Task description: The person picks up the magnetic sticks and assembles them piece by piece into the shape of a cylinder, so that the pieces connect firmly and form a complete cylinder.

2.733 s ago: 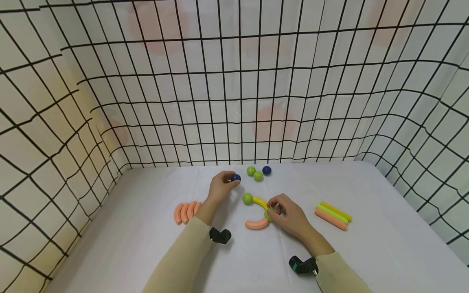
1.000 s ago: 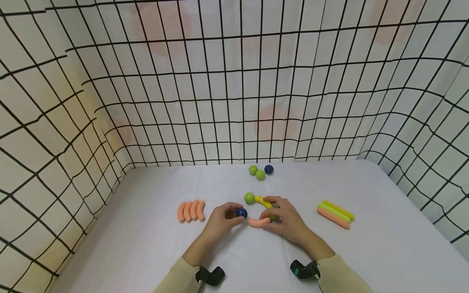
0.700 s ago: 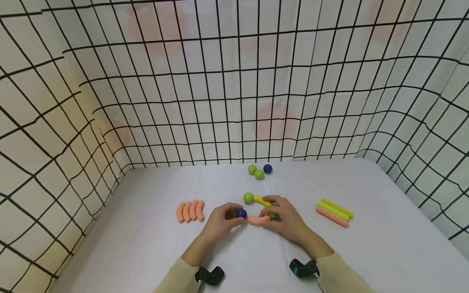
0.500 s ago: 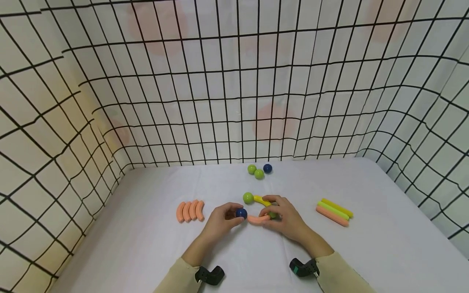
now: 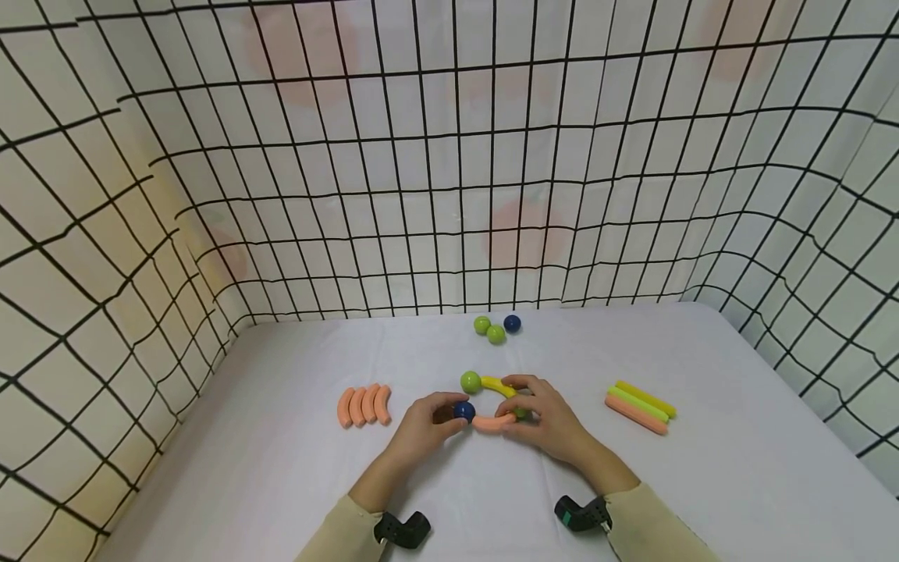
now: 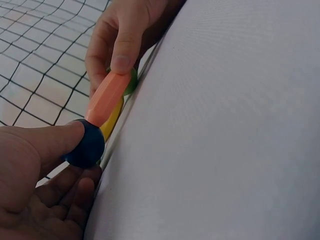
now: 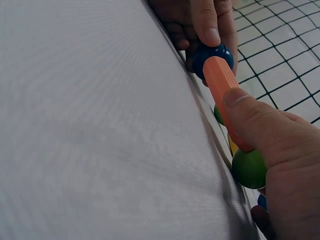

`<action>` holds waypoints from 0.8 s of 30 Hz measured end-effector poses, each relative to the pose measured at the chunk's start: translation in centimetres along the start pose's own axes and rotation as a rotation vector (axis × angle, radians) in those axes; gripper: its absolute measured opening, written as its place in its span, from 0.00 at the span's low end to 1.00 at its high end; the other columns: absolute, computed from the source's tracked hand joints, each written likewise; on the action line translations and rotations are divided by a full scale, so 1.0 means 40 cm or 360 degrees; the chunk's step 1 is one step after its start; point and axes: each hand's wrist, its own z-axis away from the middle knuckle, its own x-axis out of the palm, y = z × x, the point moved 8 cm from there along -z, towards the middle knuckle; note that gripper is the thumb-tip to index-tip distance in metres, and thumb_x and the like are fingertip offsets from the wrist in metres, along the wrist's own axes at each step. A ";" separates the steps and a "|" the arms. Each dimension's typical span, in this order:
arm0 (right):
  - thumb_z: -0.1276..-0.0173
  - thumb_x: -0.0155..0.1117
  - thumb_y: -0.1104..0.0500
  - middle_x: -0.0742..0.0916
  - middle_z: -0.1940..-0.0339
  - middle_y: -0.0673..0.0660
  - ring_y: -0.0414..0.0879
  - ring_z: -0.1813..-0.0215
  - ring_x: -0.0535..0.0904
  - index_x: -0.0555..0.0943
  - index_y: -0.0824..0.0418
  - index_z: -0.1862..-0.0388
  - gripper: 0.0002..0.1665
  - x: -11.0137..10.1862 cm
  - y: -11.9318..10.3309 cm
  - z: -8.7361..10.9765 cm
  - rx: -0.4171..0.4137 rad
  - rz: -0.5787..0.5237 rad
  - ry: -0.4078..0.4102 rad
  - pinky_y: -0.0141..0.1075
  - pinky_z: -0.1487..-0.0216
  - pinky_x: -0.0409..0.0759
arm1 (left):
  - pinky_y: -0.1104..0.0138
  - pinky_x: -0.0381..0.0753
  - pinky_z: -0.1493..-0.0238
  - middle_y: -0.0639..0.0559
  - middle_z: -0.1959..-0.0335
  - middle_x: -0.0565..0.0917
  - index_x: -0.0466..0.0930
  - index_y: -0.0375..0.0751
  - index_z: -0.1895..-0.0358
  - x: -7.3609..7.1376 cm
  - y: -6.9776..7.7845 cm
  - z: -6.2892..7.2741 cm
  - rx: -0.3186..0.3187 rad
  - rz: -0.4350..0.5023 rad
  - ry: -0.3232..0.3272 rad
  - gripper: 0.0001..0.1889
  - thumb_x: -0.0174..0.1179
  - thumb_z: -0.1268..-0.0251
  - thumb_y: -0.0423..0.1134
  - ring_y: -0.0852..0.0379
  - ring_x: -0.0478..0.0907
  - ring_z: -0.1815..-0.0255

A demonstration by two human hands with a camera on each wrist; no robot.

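My left hand (image 5: pixel 424 428) pinches a dark blue ball (image 5: pixel 464 410) between thumb and fingers. The ball meets the left end of a curved orange stick (image 5: pixel 492 424). On that stick's other end lies the thumb of my right hand (image 5: pixel 548 417), plain in the right wrist view, with the fingers curled round the joint. A green ball (image 7: pixel 249 169) sits at this end, mostly covered by the right hand in the head view. From there a curved yellow stick (image 5: pixel 495 385) runs back to another green ball (image 5: pixel 471 382). Together these pieces form an open-sided chain.
Behind lie two green balls (image 5: pixel 495 334) and a blue ball (image 5: pixel 512 323). Several curved orange sticks (image 5: pixel 364 406) are lined up at left. Straight sticks (image 5: pixel 641 407) in yellow, lime and orange lie at right. Black wire mesh (image 5: pixel 456 195) stands around the white table's back and sides.
My left hand has brought the blue ball forward to the orange stick's end. The right hand has shifted from the green ball onto the orange stick. The chain's far green ball has moved slightly left.
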 end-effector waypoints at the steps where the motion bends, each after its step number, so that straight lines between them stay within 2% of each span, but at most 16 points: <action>1: 0.43 0.78 0.52 0.79 0.33 0.54 0.58 0.32 0.72 0.85 0.33 0.62 0.14 0.001 0.000 0.000 0.0001 0.0002 -0.0002 0.64 0.35 0.68 | 0.72 0.78 0.55 0.44 0.49 0.84 0.81 0.42 0.40 0.000 0.000 0.001 -0.0002 -0.0003 -0.0002 0.19 0.66 0.34 0.39 0.55 0.80 0.52; 4: 0.42 0.78 0.51 0.78 0.32 0.54 0.58 0.31 0.72 0.86 0.36 0.60 0.13 0.003 0.004 -0.001 0.0022 0.0005 -0.0019 0.63 0.35 0.69 | 0.72 0.79 0.55 0.44 0.49 0.84 0.81 0.42 0.40 -0.001 -0.002 0.000 -0.0004 -0.0003 -0.0001 0.19 0.66 0.34 0.38 0.54 0.80 0.52; 10: 0.35 0.72 0.53 0.76 0.33 0.50 0.55 0.29 0.70 0.84 0.42 0.50 0.15 -0.005 0.033 -0.002 0.0163 -0.0011 -0.0039 0.62 0.31 0.68 | 0.71 0.79 0.54 0.46 0.48 0.84 0.80 0.44 0.40 0.001 -0.005 0.000 -0.0035 0.0011 0.0000 0.20 0.66 0.34 0.38 0.55 0.80 0.51; 13: 0.34 0.70 0.56 0.78 0.38 0.48 0.52 0.33 0.73 0.83 0.44 0.48 0.16 -0.013 0.045 -0.002 0.0171 -0.0036 -0.0017 0.59 0.32 0.71 | 0.72 0.79 0.54 0.47 0.49 0.84 0.80 0.44 0.40 0.002 -0.004 0.000 -0.0041 0.0006 0.0002 0.20 0.66 0.35 0.38 0.56 0.80 0.51; 18: 0.33 0.69 0.60 0.79 0.46 0.47 0.45 0.42 0.79 0.83 0.46 0.48 0.17 -0.018 0.050 -0.002 0.0115 -0.0044 0.0016 0.51 0.38 0.78 | 0.72 0.78 0.55 0.48 0.51 0.84 0.81 0.44 0.41 0.001 0.000 0.003 -0.0042 -0.0004 0.0009 0.20 0.67 0.36 0.36 0.58 0.78 0.54; 24: 0.33 0.69 0.60 0.79 0.51 0.44 0.41 0.44 0.79 0.83 0.44 0.47 0.17 -0.020 0.053 -0.003 0.0160 -0.0040 0.0032 0.47 0.38 0.79 | 0.72 0.77 0.56 0.49 0.53 0.83 0.81 0.43 0.42 0.000 -0.001 0.001 -0.0043 -0.0023 0.0010 0.19 0.67 0.36 0.36 0.59 0.77 0.56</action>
